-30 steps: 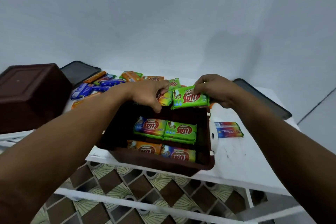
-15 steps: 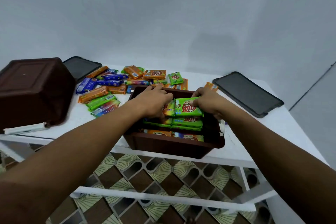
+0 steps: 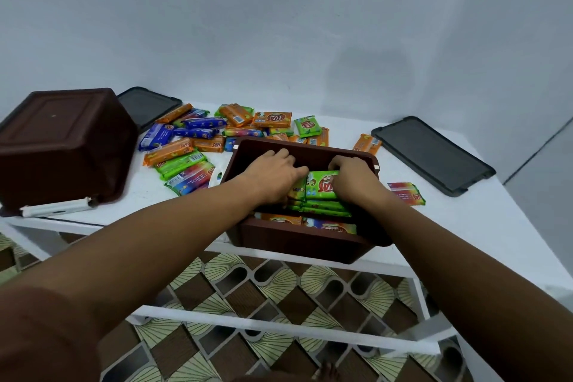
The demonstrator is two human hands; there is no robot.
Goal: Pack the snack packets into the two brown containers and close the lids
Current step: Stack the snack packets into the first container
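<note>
Open brown container (image 3: 305, 240), table's front edge, part-filled | right hand (image 3: 353, 180) curled round green packet (image 3: 322, 185) inside it | left hand (image 3: 273, 175) seemingly gripping yellow packet (image 3: 296, 191) alongside | loose packets (image 3: 214, 136) towards back edge | second container (image 3: 62, 139) overturned, left edge.

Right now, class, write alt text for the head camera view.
A person's left hand and right hand hold green snack packets inside an open brown container on a white table. Loose packets, an upturned second container and two dark lids lie around it.
</note>
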